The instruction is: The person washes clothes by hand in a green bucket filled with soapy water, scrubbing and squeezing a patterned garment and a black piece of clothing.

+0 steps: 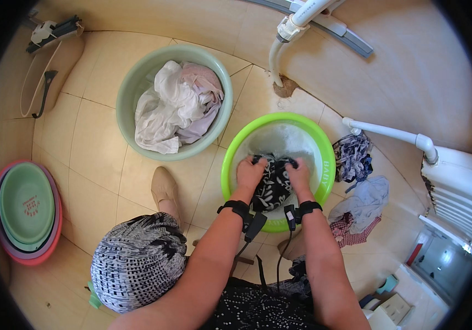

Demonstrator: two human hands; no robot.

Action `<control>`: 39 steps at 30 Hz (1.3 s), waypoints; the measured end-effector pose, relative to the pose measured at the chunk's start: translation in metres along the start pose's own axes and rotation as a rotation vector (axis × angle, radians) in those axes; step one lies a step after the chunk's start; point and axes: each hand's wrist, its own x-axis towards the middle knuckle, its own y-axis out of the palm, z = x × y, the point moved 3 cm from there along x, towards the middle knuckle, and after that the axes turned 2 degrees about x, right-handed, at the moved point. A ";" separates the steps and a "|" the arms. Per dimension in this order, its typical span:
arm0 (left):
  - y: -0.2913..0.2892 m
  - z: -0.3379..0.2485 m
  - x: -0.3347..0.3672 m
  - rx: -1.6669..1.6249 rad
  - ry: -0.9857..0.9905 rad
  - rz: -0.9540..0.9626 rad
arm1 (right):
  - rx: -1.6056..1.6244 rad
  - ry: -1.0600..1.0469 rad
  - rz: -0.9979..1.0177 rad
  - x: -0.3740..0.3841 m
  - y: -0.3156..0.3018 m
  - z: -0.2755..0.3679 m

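Observation:
A bright green basin with a pale inside holds cloudy, sudsy water. Inside it lies a black cloth with a white leaf-like pattern, partly bunched and wet. My left hand grips the cloth's upper left edge, fingers curled into it. On the opposite side, my right hand has the upper right edge pinched in its fingers. The fabric hangs between both hands toward the basin's near wall. Black straps with small devices and cables sit around both wrists.
A grey-green tub with white and pink laundry stands at the back left. Beside the green basin lie dark patterned cloth, light blue cloth and red checked cloth. Stacked basins are far left; a white pipe and radiator are right.

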 end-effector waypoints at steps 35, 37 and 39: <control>0.016 -0.009 0.008 -1.427 -0.260 0.395 | 1.025 0.077 0.104 -0.029 -0.024 0.036; 0.005 -0.026 -0.011 -1.501 -0.328 0.498 | 1.015 -0.068 0.276 -0.047 -0.029 0.065; -0.002 -0.035 -0.019 -1.532 -0.312 0.530 | 0.628 -0.283 0.285 -0.073 -0.045 0.100</control>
